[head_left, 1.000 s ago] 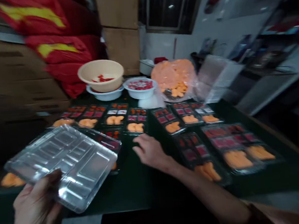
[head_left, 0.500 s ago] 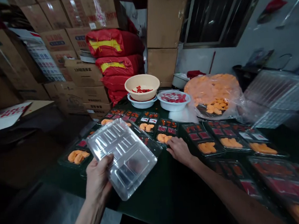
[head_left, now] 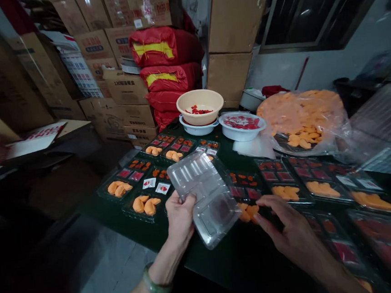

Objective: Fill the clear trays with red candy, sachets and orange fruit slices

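A clear plastic lid [head_left: 208, 195] with moulded ribs is tilted up over the table, pinched at its left edge by my left hand [head_left: 181, 214]. My right hand [head_left: 280, 219] has its fingers apart at the right side of a filled tray [head_left: 248, 211], near the orange pieces in it; the lid partly hides this tray. Left of the lid stand filled trays with orange pieces [head_left: 146, 205], white packets [head_left: 156, 185] and small red pieces. More filled trays [head_left: 322, 189] sit right of my right hand.
A cream bowl [head_left: 200, 101] with red pieces rests on a blue-white basin. Beside it stands a white basin [head_left: 243, 133] of red packets. A large plastic bag [head_left: 300, 110] holds orange pieces. Red bundles [head_left: 166, 46] and cardboard boxes [head_left: 128, 86] are stacked behind the dark green table [head_left: 222, 262].
The view has shifted. My left hand has carried the lid rightward, uncovering the trays on the left. My right hand has moved right and nearer, with its fingers spread wider.
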The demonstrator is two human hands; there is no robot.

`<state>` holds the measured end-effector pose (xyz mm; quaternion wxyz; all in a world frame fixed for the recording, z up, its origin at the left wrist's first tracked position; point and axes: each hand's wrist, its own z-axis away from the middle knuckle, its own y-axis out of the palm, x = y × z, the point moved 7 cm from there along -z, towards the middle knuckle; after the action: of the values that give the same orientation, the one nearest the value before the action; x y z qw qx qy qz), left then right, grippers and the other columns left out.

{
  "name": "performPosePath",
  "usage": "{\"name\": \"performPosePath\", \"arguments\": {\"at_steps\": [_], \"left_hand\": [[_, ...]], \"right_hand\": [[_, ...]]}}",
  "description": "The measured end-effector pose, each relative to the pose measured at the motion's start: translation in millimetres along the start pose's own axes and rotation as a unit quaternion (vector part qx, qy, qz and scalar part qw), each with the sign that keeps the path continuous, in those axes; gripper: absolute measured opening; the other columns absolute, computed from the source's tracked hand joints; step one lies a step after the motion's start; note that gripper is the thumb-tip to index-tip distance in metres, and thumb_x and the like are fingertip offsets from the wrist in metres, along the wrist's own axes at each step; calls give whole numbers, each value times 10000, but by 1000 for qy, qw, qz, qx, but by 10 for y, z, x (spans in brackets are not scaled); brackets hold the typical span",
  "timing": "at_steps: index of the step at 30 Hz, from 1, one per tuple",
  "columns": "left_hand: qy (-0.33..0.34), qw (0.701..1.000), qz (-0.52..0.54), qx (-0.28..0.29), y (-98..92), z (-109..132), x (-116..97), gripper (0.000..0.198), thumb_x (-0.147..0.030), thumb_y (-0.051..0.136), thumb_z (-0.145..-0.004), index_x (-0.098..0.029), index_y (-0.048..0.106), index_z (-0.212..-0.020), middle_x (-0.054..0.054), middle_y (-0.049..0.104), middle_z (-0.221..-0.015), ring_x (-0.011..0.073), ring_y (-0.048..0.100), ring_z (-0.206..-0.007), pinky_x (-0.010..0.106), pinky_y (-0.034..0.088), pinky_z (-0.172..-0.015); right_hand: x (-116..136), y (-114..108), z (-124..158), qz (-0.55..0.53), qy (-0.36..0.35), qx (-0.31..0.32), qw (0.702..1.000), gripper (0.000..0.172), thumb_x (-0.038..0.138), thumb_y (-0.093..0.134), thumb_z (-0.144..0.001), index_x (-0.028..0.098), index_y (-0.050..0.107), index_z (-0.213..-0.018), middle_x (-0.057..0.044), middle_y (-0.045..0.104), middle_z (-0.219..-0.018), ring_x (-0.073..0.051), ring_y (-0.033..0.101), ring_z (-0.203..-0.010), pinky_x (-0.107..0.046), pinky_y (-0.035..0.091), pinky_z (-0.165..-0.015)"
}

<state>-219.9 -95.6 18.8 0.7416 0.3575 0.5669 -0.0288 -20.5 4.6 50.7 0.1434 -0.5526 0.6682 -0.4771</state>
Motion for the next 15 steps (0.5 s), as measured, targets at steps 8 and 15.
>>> {"name": "performPosePath", "arguments": {"at_steps": [8, 15], "left_hand": [[-14, 993, -23, 114, 192, 259, 160, 188, -294, 643, -711, -130, 668, -798, 27, 654, -690, 107, 560, -595, 214, 438, -585], [-17, 989, -28, 146, 184, 245, 206, 237, -278, 643, -715, -170, 681, -922, 57, 686, -862, 174, 615, -796, 278, 466, -748]], "right_hand": [[641, 467, -436, -42, 13, 56, 997, 634, 357, 634, -723, 147, 387, -1268, -146, 379, -1263, -289, 369, -1163, -469, 377, -944], [787, 489, -341, 55, -25, 36, 998, 428, 162, 462, -815, 111, 430, -1239, -171, 382, -1271, -295, 390, -1148, -441, 428, -882]]}}
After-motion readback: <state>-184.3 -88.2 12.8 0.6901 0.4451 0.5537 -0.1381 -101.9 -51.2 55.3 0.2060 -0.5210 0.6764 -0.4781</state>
